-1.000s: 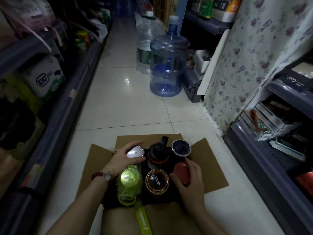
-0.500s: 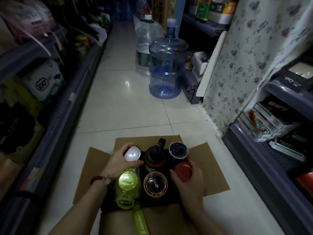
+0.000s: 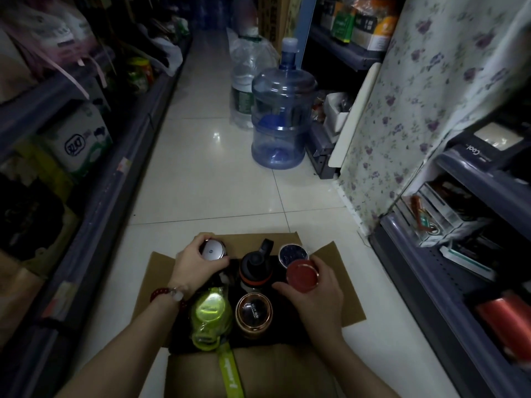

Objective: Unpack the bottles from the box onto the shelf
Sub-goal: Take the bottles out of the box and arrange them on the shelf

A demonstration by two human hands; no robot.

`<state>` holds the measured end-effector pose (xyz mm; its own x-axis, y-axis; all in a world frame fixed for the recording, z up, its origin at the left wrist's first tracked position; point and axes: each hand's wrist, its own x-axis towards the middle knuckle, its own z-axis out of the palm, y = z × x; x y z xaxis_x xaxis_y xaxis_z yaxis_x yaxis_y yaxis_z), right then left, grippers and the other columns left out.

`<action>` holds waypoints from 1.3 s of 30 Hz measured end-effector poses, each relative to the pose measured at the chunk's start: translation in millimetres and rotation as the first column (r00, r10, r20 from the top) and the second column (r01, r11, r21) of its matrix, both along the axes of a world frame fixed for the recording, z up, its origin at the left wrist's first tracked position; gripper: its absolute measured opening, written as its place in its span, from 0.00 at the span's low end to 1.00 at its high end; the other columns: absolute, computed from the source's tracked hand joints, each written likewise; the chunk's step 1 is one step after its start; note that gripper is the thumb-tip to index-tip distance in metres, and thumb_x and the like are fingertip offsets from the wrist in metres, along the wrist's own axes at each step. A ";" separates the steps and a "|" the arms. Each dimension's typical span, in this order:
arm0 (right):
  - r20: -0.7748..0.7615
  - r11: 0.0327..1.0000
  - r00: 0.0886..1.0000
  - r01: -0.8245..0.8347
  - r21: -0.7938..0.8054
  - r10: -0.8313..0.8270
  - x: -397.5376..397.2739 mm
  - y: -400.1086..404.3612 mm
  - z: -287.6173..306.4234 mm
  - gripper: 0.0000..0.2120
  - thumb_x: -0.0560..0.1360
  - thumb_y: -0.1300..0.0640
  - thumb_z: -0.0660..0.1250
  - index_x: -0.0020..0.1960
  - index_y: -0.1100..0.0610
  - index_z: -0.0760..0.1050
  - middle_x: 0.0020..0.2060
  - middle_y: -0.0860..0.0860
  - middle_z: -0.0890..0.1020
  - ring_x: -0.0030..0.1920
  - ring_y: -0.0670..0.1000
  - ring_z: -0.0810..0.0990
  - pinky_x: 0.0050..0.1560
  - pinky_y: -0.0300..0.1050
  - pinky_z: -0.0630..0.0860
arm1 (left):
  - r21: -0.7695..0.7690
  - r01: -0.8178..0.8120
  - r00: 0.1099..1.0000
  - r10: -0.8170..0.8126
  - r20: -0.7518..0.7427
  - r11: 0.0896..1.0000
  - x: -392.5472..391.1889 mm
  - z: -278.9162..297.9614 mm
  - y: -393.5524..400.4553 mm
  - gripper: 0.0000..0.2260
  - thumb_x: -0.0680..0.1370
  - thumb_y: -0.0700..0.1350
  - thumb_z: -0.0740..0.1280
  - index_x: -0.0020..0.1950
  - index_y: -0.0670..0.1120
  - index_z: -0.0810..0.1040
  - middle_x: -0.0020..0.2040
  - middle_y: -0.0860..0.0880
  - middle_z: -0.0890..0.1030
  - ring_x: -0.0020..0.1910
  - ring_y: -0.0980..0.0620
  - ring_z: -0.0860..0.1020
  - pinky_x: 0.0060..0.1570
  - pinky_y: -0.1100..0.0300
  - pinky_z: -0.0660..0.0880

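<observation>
Head view: left hand [image 3: 192,264] grips the silver-lidded bottle [image 3: 212,249], right hand [image 3: 313,294] grips the red-lidded bottle [image 3: 302,275]; lifting both from the box [image 3: 339,285] by their lids risks one slipping

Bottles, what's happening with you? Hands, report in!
Left hand grips silver-capped bottle. Right hand grips red-capped bottle. Both in box. Nothing blocking.

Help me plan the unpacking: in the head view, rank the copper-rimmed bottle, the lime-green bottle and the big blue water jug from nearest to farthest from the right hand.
From the right hand:
1. Copper-rimmed bottle, just left, in the box.
2. Lime-green bottle, farther left.
3. Big blue water jug, up the aisle.
</observation>
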<state>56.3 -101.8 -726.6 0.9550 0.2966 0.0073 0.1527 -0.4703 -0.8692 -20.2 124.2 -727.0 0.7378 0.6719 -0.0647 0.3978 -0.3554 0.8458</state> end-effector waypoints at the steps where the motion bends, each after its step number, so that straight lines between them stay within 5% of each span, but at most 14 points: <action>1: -0.001 1.000 1.000 0.007 -0.004 -0.007 0.8 -0.5 8.9 0.42 0.59 0.44 0.80 0.68 0.51 0.68 0.57 0.44 0.74 0.56 0.43 0.71 0.47 0.27 0.64 | 0.000 -0.017 1.000 0.017 0.000 1.000 0.2 11.7 -1.4 0.16 0.65 0.44 0.77 0.46 0.57 0.75 0.44 0.59 0.80 0.42 0.61 0.76 0.40 0.71 0.70; 8: -0.037 1.000 0.999 0.019 -0.008 -0.020 7.3 -5.5 127.5 0.36 0.63 0.47 0.79 0.67 0.53 0.69 0.58 0.46 0.75 0.56 0.45 0.73 0.54 0.35 0.67 | -0.036 -0.051 0.999 0.051 -0.013 0.998 -1.2 138.2 -9.2 0.17 0.65 0.42 0.76 0.48 0.55 0.76 0.46 0.53 0.81 0.45 0.55 0.78 0.42 0.67 0.72; 13: -0.067 1.000 0.998 0.021 0.006 -0.021 12.7 -7.5 252.3 0.35 0.65 0.49 0.78 0.68 0.52 0.68 0.58 0.45 0.74 0.54 0.42 0.71 0.50 0.23 0.64 | -0.133 -0.061 0.998 0.061 -0.001 0.989 -1.4 257.3 -13.0 0.19 0.57 0.54 0.73 0.46 0.59 0.76 0.42 0.62 0.81 0.43 0.66 0.79 0.42 0.74 0.72; 18: -0.074 0.998 0.996 0.044 0.051 -0.040 21.1 -12.1 388.0 0.35 0.63 0.48 0.78 0.67 0.50 0.69 0.54 0.43 0.74 0.54 0.44 0.74 0.58 0.38 0.71 | -0.151 -0.006 0.999 0.011 0.032 0.989 10.6 387.1 -22.7 0.18 0.67 0.40 0.75 0.52 0.53 0.76 0.44 0.58 0.81 0.44 0.62 0.79 0.41 0.77 0.73; 23: 0.024 0.994 0.997 0.077 0.075 -0.079 39.8 -22.9 524.3 0.33 0.63 0.50 0.79 0.65 0.51 0.71 0.53 0.44 0.74 0.53 0.43 0.71 0.56 0.33 0.66 | -0.162 0.011 0.996 0.003 0.086 0.987 30.8 517.9 -36.0 0.22 0.67 0.43 0.77 0.57 0.48 0.72 0.50 0.53 0.78 0.50 0.56 0.77 0.44 0.70 0.70; 32: 0.148 0.987 0.986 0.051 0.149 -0.074 81.5 -61.1 713.5 0.30 0.62 0.47 0.79 0.59 0.44 0.69 0.54 0.46 0.77 0.53 0.48 0.77 0.57 0.48 0.77 | -0.094 0.091 0.964 -0.064 0.258 0.991 81.9 711.1 -75.8 0.14 0.68 0.41 0.76 0.49 0.51 0.76 0.47 0.53 0.82 0.46 0.58 0.80 0.40 0.70 0.73; 36: 0.264 0.986 0.958 0.078 0.150 -0.116 98.8 -72.7 770.8 0.27 0.62 0.48 0.79 0.58 0.50 0.74 0.51 0.48 0.78 0.51 0.49 0.78 0.55 0.51 0.77 | -0.047 0.154 0.925 -0.127 0.359 0.987 102.6 776.1 -92.5 0.23 0.70 0.41 0.74 0.63 0.49 0.73 0.57 0.52 0.77 0.54 0.57 0.76 0.42 0.78 0.70; 39: 0.306 0.985 0.941 0.107 0.138 -0.145 106.6 -78.8 809.6 0.28 0.62 0.46 0.78 0.60 0.50 0.74 0.51 0.46 0.78 0.52 0.49 0.78 0.55 0.49 0.77 | -0.018 0.168 0.882 -0.142 0.449 0.986 118.0 814.2 -100.9 0.23 0.69 0.41 0.75 0.62 0.48 0.73 0.58 0.50 0.76 0.54 0.56 0.76 0.43 0.77 0.70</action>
<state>162.9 -180.6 83.0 0.9279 0.1527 0.3402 0.3728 -0.4006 -0.8370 97.7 23.3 87.2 0.7924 0.5514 0.2609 -0.0807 -0.3292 0.9408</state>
